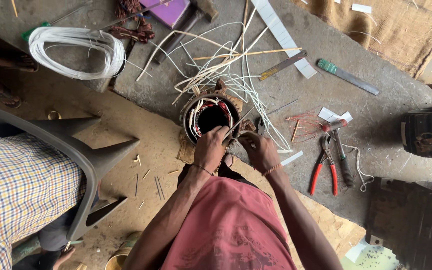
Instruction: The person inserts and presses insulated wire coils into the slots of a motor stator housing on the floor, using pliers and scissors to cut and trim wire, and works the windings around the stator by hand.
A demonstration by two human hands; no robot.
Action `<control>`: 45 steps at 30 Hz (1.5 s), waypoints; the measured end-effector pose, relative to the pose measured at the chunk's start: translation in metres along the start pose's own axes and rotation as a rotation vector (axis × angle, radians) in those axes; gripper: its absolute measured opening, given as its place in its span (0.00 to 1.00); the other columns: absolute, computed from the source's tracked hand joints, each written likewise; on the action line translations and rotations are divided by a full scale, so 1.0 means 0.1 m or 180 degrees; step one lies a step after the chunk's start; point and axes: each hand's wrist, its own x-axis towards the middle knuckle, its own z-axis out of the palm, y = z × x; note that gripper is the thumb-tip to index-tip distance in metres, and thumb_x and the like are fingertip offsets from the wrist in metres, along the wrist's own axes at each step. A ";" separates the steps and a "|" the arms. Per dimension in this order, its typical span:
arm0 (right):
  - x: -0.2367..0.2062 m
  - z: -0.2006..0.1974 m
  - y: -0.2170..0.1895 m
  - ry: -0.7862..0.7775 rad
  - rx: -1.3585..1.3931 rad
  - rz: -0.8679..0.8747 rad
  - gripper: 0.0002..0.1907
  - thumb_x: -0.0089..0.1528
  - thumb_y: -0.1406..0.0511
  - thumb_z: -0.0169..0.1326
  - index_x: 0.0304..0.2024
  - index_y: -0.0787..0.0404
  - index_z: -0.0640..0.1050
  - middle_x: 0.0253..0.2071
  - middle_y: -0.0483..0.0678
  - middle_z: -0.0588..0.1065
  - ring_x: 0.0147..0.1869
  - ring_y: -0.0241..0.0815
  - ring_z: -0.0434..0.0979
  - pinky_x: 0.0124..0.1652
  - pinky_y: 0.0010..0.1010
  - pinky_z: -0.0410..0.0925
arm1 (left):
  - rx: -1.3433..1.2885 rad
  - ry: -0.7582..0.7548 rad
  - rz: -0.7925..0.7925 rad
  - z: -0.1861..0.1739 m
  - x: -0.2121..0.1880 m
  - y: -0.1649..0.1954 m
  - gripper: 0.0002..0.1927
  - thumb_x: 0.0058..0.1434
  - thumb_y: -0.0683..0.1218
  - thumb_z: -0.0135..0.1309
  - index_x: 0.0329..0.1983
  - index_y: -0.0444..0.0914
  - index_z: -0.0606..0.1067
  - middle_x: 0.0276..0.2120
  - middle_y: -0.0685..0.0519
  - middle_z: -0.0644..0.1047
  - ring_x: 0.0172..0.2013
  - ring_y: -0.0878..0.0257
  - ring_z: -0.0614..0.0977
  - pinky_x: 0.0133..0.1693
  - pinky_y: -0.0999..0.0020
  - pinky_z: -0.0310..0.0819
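A round motor stator with red and white windings stands on the concrete floor in front of me. My left hand rests on its near rim, fingers closed on a thin metal tool that points into the bore. My right hand is just right of the stator, fingers pinched on a small piece close to the tool's end; what it grips is too small to tell. White wires fan out from the stator's top.
Red-handled pliers and a hammer lie to the right, with a file and a metal ruler beyond. A white wire coil sits at upper left. A person in a checked shirt sits on a grey chair at left.
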 end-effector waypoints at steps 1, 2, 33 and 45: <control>0.04 0.00 0.06 -0.0248 0.0127 0.0161 0.17 0.65 0.61 0.59 0.54 0.62 0.79 0.42 0.51 0.83 0.40 0.49 0.85 0.41 0.39 0.76 | -0.0005 0.0006 0.0028 -0.02 0.00 0.01 0.06 0.62 0.39 0.57 0.42 0.36 0.76 0.38 0.45 0.81 0.36 0.47 0.84 0.34 0.56 0.81; 0.07 0.01 0.11 -0.0371 0.0106 0.0307 0.16 0.64 0.60 0.60 0.51 0.62 0.81 0.39 0.50 0.83 0.39 0.48 0.85 0.40 0.38 0.75 | -0.0019 0.0006 0.0049 -0.03 0.00 0.02 0.07 0.61 0.38 0.56 0.43 0.36 0.76 0.39 0.45 0.81 0.37 0.46 0.84 0.34 0.55 0.81; 0.13 -0.34 0.25 -0.1230 0.0343 0.0943 0.15 0.59 0.57 0.64 0.46 0.55 0.84 0.34 0.43 0.82 0.28 0.35 0.76 0.28 0.33 0.70 | 0.0404 -0.0055 0.0110 0.06 0.15 0.01 0.16 0.62 0.33 0.54 0.53 0.36 0.79 0.40 0.45 0.82 0.34 0.55 0.86 0.33 0.63 0.84; -0.07 -0.09 0.41 -0.0429 0.0108 0.0801 0.12 0.61 0.59 0.63 0.43 0.57 0.86 0.37 0.45 0.85 0.35 0.35 0.85 0.35 0.29 0.75 | -0.1816 -0.0414 -0.1667 -0.43 -0.20 -0.34 0.11 0.66 0.50 0.58 0.44 0.38 0.80 0.29 0.50 0.82 0.21 0.65 0.79 0.23 0.70 0.75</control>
